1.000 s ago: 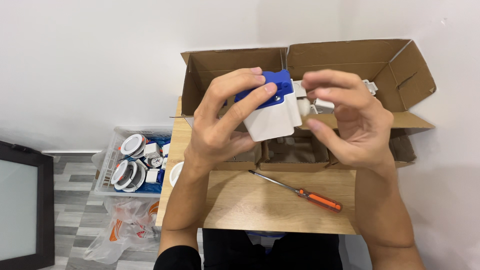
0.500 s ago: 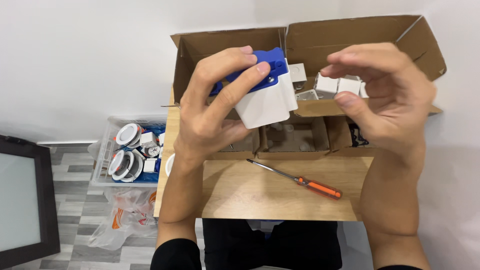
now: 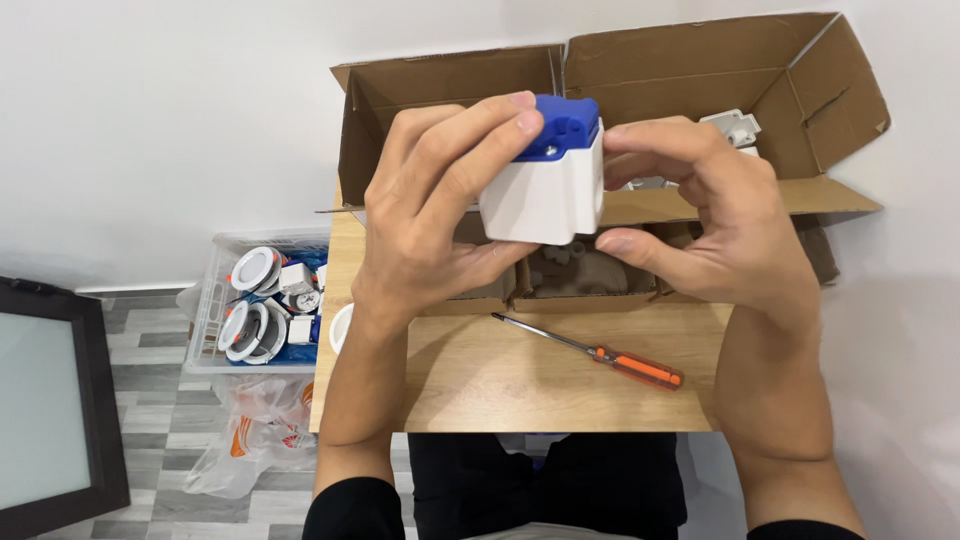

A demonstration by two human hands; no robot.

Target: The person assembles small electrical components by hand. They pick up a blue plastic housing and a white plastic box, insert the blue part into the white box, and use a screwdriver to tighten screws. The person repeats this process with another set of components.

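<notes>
At nine o'clock a clear bin of round lamp fittings (image 3: 262,305) stands on the floor. My left hand (image 3: 425,215) grips the white box with blue cap (image 3: 548,180) from its side, my right hand (image 3: 710,225) clasps the opposite side, so it sits steady between them above the open cardboard box (image 3: 620,80). At five o'clock the orange-handled screwdriver (image 3: 600,352) lies on the wooden table (image 3: 480,385).

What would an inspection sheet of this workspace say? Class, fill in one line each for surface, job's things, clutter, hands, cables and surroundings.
Surface: wooden table.
Job's things: white box with blue cap, held above the table.
Clutter: orange-handled screwdriver on the table; open cardboard box behind.
Hands: left hand and right hand both grip the white box.
Cables: nothing seen.
Surroundings: plastic crate of round fittings, plastic bag, dark framed panel on the floor.
</notes>
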